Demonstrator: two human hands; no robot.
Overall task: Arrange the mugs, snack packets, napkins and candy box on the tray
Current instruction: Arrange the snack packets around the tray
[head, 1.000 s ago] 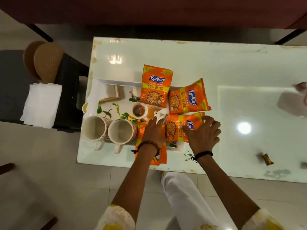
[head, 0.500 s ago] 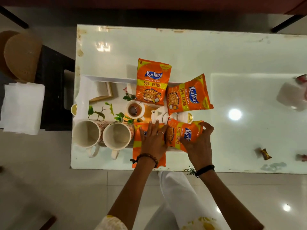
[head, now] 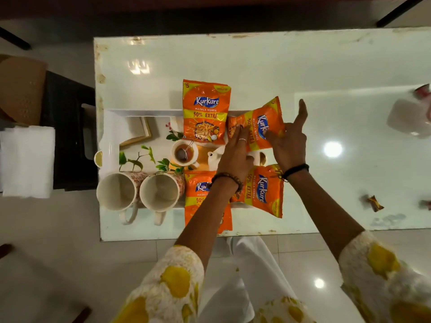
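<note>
A white printed tray (head: 140, 111) lies on the left part of the glass table. Two empty cream mugs (head: 116, 191) (head: 159, 191) stand side by side at its near left. Four orange snack packets lie on its right half: one upright at the far edge (head: 206, 113), one tilted at the far right (head: 258, 120), and two at the near edge (head: 200, 203) (head: 264, 192). My left hand (head: 235, 152) rests flat with its fingertips on the left end of the tilted packet. My right hand (head: 289, 138) grips that packet's right side, one finger pointing away.
A stack of white napkins (head: 28, 159) sits on a black stool left of the table. A wrapped candy (head: 375, 202) lies on the glass at the right. A blurred white object (head: 408, 117) is at the far right edge. The table's near edge runs just below the packets.
Both hands have left the near right packet and moved away from me onto the tilted far right packet. The near right packet now lies uncovered.
</note>
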